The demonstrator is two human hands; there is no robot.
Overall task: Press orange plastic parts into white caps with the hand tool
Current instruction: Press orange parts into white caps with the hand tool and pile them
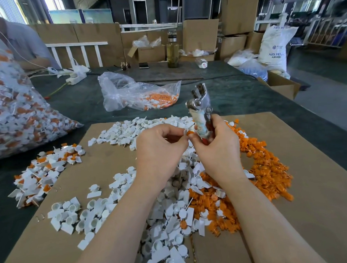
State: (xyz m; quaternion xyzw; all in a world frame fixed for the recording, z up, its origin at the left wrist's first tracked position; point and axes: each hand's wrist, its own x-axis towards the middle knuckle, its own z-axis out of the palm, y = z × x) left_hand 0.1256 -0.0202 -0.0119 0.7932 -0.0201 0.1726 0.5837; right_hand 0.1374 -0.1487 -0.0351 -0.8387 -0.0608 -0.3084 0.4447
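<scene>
Above the cardboard sheet's (115, 166) middle, the left hand (159, 151) pinches 1 white cap (185, 132) with an orange part (190, 133) at its fingertips. The right hand (218, 147) grips the hand tool (200, 110), head up. Seating appears underway; next, the pair must enter the tool's head.

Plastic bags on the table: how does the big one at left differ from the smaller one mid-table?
The big bag at the left is stuffed full and bulging; the smaller bag is mostly slack and crumpled, with parts only along its bottom. The big bag reaches out of frame; the smaller bag is fully in view, lying on the green table cover. Both are clear plastic and hold mixed white and orange pieces.
</scene>
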